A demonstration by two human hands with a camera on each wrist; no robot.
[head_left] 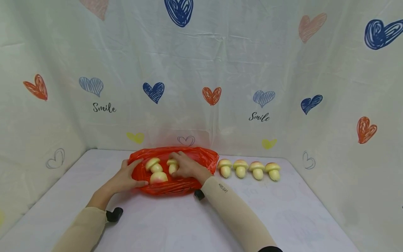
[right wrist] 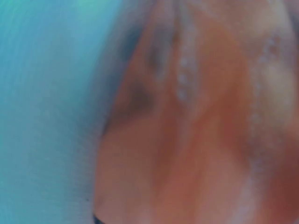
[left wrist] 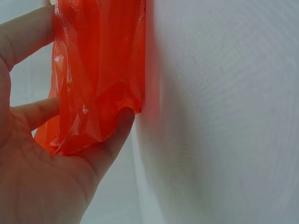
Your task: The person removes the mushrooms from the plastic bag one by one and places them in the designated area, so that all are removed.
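Note:
An open red plastic bag (head_left: 176, 189) lies on the table, with several pale yellow toy-like mushrooms in it. My left hand (head_left: 126, 176) holds the bag's left end, thumb at the front rim and fingers at the back. In the left wrist view the thumb and fingers of that hand (left wrist: 46, 163) reach around the red plastic. Inside the bag my right hand (head_left: 188, 165) grips a mushroom (head_left: 172, 166) by its side. Left of it lie another mushroom (head_left: 153, 163) and a pink-tinged cap (head_left: 158, 177). The right wrist view is blurred, mostly red plastic (right wrist: 210, 154).
Right of the bag, several similar mushrooms stand in a row, from the nearest mushroom (head_left: 225, 168) to the end mushroom (head_left: 273, 171). The white table (head_left: 163, 227) meets a curtain (head_left: 236, 66) printed with hearts behind and at both sides.

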